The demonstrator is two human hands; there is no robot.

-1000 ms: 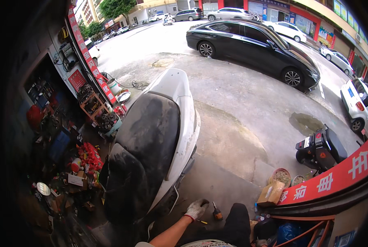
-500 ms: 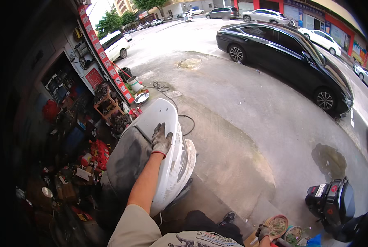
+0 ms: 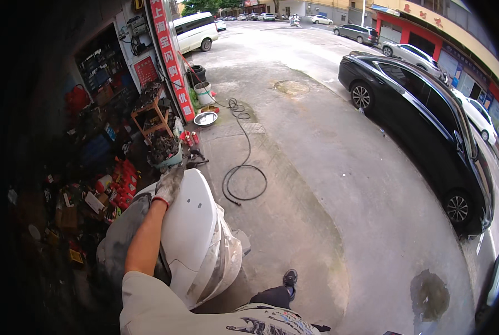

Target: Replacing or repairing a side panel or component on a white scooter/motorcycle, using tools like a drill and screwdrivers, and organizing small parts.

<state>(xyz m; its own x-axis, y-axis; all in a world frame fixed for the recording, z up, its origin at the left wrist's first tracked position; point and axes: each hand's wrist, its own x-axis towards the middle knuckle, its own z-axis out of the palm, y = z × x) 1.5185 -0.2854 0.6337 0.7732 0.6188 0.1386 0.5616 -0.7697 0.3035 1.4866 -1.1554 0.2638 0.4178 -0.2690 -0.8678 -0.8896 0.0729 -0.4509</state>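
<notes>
A gloved left hand [image 3: 169, 184] lies across the far edge of the white tail [image 3: 189, 226] of a scooter standing on the concrete [image 3: 308, 229] beside workshop clutter [image 3: 125, 183], though whether its fingers clamp down cannot be told. The right hand is out of view, its state unknown. Beyond, a dark hose [image 3: 250, 146] curls near a metal basin [image 3: 206, 119], with a black car [image 3: 408, 120] well apart at right.

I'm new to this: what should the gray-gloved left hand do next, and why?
Perhaps press the gray-gloved left hand firmly against the scooter's white plastic tail panel: the hand rests at its far edge, and no second hand shows there.
</notes>
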